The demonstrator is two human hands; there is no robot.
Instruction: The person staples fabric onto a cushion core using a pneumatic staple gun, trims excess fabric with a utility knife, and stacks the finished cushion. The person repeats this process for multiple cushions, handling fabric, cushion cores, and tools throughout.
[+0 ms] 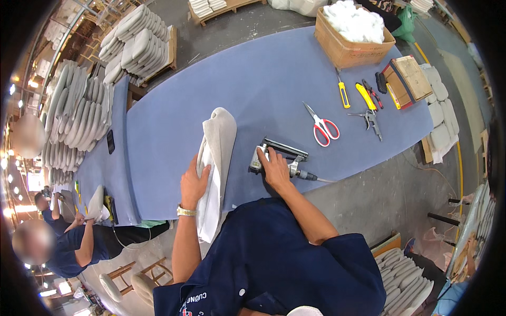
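A long padded cushion (220, 137) in light grey fabric, its white underside partly showing, stands on edge on the blue-topped table. My left hand (195, 184) is closed on its left side, thumb along the white material; some fingertips are hidden behind the edge. To the right, a silver and black pneumatic staple gun (287, 150) lies at the table's near edge, with an air hose attached. My right hand (275, 167) is wrapped over its body. Beyond the gun, red-and-white-handled scissors (322, 129) lie with their blades partly apart.
On the right are a yellow screwdriver (343, 94), a yellow knife (366, 97), pliers (373, 94), an air blow gun (371, 124) and a small box (411, 79). A carton of white stuffing (345, 52) stands behind. Cushion stacks (79, 113) and co-workers (79, 242) are left.
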